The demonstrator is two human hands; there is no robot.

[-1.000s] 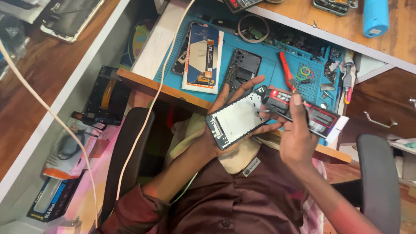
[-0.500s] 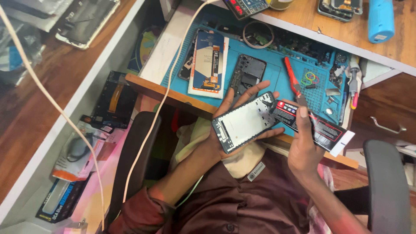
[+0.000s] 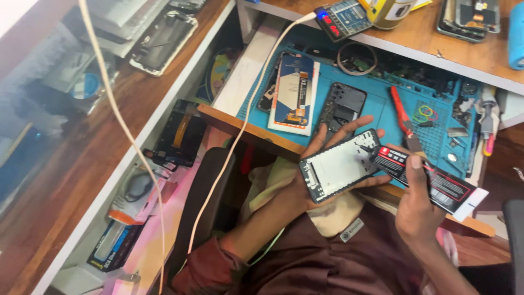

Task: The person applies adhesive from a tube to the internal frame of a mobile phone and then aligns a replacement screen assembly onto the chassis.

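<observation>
One phone frame point(image 3: 343, 165), a flat rounded rectangle with a dark rim and a pale, matte inner face, lies across the open palm of the left hand point(image 3: 316, 175). Its long axis runs from lower left to upper right, the upper right end pointing toward the blue mat, and it hangs in the air just in front of the table edge, above the person's lap. The left grip is a loose cradle: fingers point(image 3: 349, 127) spread behind and past the frame's far edge, thumb under the near edge.

The right hand point(image 3: 417, 210) is clenched around one thin black tool point(image 3: 376, 149), whose tip touches the frame's upper right corner. The same hand also pins one glossy black and red cardboard pack point(image 3: 436, 180) with a white end, long and narrow, slanting down to the right.

Beyond lies one blue silicone work mat point(image 3: 382, 109), ribbed with small compartments, on the wooden table point(image 3: 245, 128). On it: one dark phone back cover point(image 3: 341, 106), one flat packaged screen part point(image 3: 293, 93), one red-handled tool point(image 3: 401, 112) and a few coloured rubber bands point(image 3: 426, 113). One white cable point(image 3: 240, 131) drapes over the table edge.
</observation>
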